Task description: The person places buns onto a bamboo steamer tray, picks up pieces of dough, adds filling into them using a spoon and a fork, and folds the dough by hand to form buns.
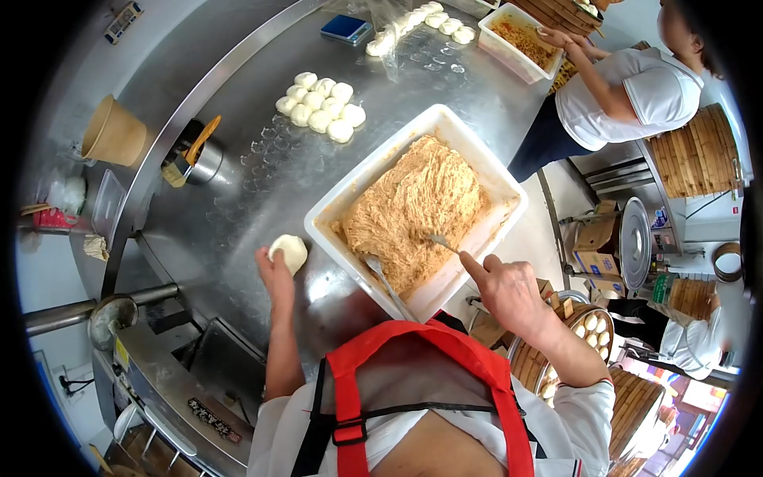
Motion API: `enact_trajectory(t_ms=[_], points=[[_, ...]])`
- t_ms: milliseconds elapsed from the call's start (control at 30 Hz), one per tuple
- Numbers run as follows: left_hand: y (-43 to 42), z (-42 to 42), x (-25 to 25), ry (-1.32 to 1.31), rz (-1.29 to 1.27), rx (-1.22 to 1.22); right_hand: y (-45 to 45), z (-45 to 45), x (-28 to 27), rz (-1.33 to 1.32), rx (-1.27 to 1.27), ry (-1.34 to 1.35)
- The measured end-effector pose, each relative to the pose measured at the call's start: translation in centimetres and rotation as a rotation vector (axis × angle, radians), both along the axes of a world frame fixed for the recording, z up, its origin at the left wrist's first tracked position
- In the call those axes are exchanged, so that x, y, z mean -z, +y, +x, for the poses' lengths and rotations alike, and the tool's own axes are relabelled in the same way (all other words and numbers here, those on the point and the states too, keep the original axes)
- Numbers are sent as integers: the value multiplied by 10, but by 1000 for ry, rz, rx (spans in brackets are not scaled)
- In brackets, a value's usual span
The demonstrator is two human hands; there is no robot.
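My left hand point(276, 276) holds a round, flat dough wrapper point(288, 253) by its edge, just over the steel table. In my right hand point(510, 292) is the handle of a metal spoon point(439, 240), its tip sunk in the meat filling point(417, 203). The filling is pale brown and heaped in a large white tub point(509, 208) in front of me. A second metal utensil point(383, 278) leans inside the tub's near left side; its head is partly buried. Several dough balls point(320, 107) sit together on the table beyond the tub.
A co-worker point(628, 95) stands at the right, hands at a tub of orange filling point(520, 40). More dough pieces point(433, 20) and a blue scale point(346, 29) are at the far edge. A steel pot point(208, 163) stands left; bamboo steamers point(592, 330) are at my right.
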State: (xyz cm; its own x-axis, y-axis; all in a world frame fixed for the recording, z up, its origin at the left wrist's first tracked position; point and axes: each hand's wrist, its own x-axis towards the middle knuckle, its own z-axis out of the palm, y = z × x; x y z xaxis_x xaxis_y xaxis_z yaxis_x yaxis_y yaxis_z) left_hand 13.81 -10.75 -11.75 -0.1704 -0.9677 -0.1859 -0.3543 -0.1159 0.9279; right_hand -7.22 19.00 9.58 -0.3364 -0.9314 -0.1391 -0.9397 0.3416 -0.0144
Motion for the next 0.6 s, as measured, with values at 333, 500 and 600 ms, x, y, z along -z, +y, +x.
enact_trajectory(t_ms=[333,500,600], points=[[8,-48,-99,625,604,385,34,-5,8,-440,726,-1274],[67,-104,-103,825,807,630,26,11,20,-582,826,-1683],[92,-116,-108,804,626,783,19,21,28,-598,928,-1691]])
